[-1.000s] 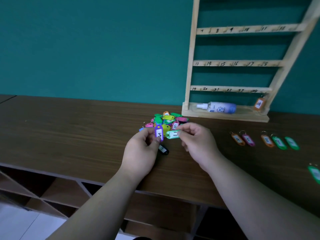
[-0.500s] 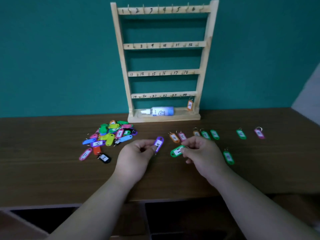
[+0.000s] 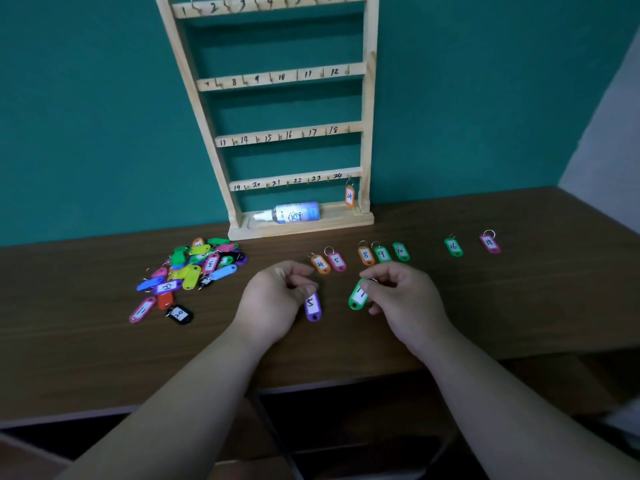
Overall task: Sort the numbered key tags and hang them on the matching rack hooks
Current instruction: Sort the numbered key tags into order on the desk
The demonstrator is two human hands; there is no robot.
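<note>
Our left hand point(image 3: 273, 299) pinches a purple tag point(image 3: 312, 306), our right hand point(image 3: 403, 299) a green tag point(image 3: 357, 296), both above the table point(image 3: 519, 299) before the rack point(image 3: 294, 133); the pile point(image 3: 194, 268) lies left.

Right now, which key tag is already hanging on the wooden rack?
The orange plastic key tag numbered 24, on the last hook of the pale wooden rack's bottom rail. Every other tag lies on the brown wooden table or is held.
</note>
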